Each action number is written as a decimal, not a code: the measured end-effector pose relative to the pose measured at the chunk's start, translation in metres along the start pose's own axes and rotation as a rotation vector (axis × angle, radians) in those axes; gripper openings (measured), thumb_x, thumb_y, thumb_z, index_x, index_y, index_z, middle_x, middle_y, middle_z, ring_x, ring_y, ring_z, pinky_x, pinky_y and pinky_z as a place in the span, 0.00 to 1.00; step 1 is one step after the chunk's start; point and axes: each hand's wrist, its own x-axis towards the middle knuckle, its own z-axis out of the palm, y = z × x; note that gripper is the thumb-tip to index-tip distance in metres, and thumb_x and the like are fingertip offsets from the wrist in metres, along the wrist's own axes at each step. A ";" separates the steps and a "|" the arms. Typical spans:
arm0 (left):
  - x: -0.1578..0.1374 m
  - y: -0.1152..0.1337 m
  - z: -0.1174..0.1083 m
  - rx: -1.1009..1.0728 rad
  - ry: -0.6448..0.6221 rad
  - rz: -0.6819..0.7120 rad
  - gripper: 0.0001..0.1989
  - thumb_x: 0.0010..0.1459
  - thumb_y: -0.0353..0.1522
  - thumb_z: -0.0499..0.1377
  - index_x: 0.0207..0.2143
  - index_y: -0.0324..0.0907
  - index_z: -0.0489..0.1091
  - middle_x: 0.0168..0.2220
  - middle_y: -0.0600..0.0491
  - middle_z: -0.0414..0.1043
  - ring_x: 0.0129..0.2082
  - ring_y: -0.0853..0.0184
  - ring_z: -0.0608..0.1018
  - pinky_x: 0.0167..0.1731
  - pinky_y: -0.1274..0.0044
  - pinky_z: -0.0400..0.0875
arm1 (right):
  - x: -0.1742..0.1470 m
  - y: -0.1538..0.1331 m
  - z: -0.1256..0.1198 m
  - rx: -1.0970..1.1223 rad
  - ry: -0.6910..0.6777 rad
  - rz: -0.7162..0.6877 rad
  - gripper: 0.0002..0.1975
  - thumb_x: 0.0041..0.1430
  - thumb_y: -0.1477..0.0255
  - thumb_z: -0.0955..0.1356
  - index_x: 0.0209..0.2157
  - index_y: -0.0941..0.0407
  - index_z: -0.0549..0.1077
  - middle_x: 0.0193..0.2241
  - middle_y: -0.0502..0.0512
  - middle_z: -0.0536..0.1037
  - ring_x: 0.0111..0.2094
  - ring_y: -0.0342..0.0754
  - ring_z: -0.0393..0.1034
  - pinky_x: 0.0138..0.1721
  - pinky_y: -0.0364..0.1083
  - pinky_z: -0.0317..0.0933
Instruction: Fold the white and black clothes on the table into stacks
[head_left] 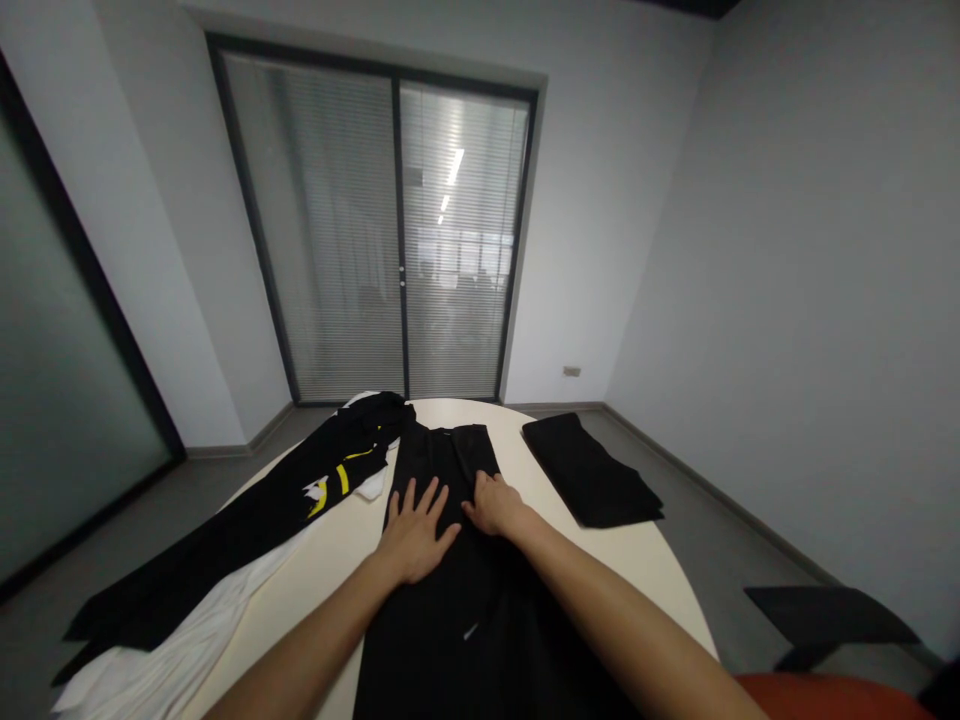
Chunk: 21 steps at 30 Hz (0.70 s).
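A pair of black trousers (pixel 450 610) lies lengthwise on the round cream table (pixel 341 565), its waist end far from me and its lower part running toward me. My left hand (pixel 417 535) rests flat on the left side of the trousers, fingers spread. On their right side, below the waist, my right hand (pixel 496 503) has its fingers curled in on the cloth, seemingly pinching it. A small white mark shows on the fabric nearer to me.
To the left, black clothing with yellow and white print (pixel 300 510) lies over a white garment (pixel 217 620) that hangs past the edge. A folded black garment (pixel 589 470) sits at the right. Beyond the table's right edge stands a red and black chair (pixel 832 690).
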 end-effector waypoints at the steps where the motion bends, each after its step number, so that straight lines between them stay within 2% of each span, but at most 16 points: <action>1: 0.006 0.000 0.001 0.001 -0.005 0.003 0.37 0.64 0.54 0.41 0.70 0.48 0.49 0.72 0.53 0.42 0.70 0.43 0.44 0.64 0.49 0.43 | 0.003 0.004 0.001 0.003 0.011 0.010 0.29 0.65 0.61 0.63 0.62 0.62 0.62 0.59 0.70 0.68 0.61 0.63 0.60 0.56 0.54 0.60; 5: 0.031 0.005 -0.004 0.050 0.018 0.017 0.35 0.66 0.52 0.42 0.69 0.47 0.52 0.72 0.50 0.45 0.70 0.44 0.45 0.64 0.51 0.45 | 0.015 0.018 0.007 0.022 0.068 0.051 0.28 0.67 0.61 0.61 0.61 0.63 0.62 0.60 0.71 0.67 0.62 0.63 0.59 0.57 0.55 0.58; 7: 0.039 0.013 -0.010 0.105 0.074 0.013 0.32 0.67 0.49 0.43 0.68 0.44 0.56 0.70 0.45 0.50 0.69 0.45 0.51 0.63 0.54 0.49 | 0.023 0.025 0.010 0.036 0.087 0.064 0.28 0.68 0.60 0.60 0.61 0.64 0.62 0.61 0.71 0.65 0.62 0.63 0.58 0.57 0.56 0.58; 10: 0.042 0.028 -0.019 0.142 0.136 -0.027 0.29 0.69 0.43 0.42 0.64 0.36 0.61 0.60 0.36 0.65 0.60 0.47 0.66 0.56 0.58 0.59 | 0.035 0.034 0.014 0.064 0.104 0.084 0.29 0.68 0.59 0.60 0.61 0.65 0.62 0.62 0.73 0.63 0.62 0.63 0.58 0.58 0.57 0.57; 13: 0.036 0.037 -0.019 0.127 0.138 -0.060 0.28 0.70 0.42 0.39 0.59 0.34 0.66 0.50 0.35 0.72 0.52 0.49 0.73 0.53 0.59 0.62 | 0.047 0.041 0.016 0.105 0.109 0.091 0.29 0.67 0.59 0.61 0.62 0.65 0.62 0.63 0.73 0.62 0.64 0.64 0.56 0.59 0.58 0.56; 16: 0.027 0.029 -0.012 0.086 0.096 -0.063 0.29 0.69 0.45 0.41 0.60 0.36 0.65 0.58 0.37 0.68 0.58 0.49 0.70 0.57 0.58 0.60 | 0.054 0.048 0.014 0.161 0.083 0.044 0.32 0.66 0.59 0.63 0.63 0.67 0.60 0.65 0.72 0.60 0.66 0.61 0.53 0.62 0.55 0.52; 18: 0.022 0.018 -0.005 0.040 0.028 -0.043 0.31 0.68 0.48 0.43 0.64 0.39 0.62 0.66 0.41 0.58 0.65 0.47 0.60 0.61 0.57 0.55 | 0.054 0.056 0.011 0.198 0.047 -0.019 0.36 0.64 0.59 0.66 0.65 0.66 0.57 0.67 0.70 0.56 0.67 0.56 0.51 0.64 0.50 0.50; 21: 0.018 0.003 0.004 -0.005 -0.019 -0.007 0.32 0.67 0.50 0.43 0.67 0.44 0.56 0.71 0.47 0.47 0.70 0.46 0.49 0.65 0.56 0.48 | 0.045 0.073 0.003 0.266 0.020 -0.082 0.39 0.61 0.61 0.68 0.67 0.64 0.54 0.68 0.67 0.54 0.68 0.53 0.51 0.64 0.46 0.49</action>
